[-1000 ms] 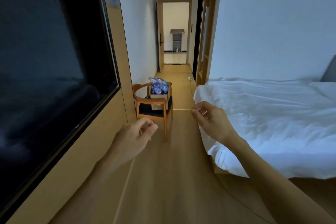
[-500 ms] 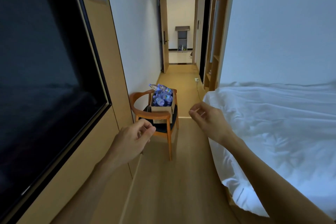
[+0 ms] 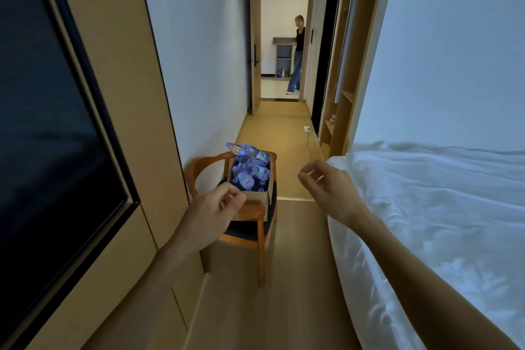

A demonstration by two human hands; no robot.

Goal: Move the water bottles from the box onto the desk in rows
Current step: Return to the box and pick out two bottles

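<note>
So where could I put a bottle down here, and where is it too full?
Free: the white bed on the right, and the wooden floor between the bed and the chair. Crowded: the box on the chair seat is heaped with bottles. No desk is in view.

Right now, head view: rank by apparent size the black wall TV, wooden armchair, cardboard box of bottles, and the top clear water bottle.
Largest to smallest as they look:
1. black wall TV, though it is nearest the camera
2. wooden armchair
3. cardboard box
4. top clear water bottle
</note>
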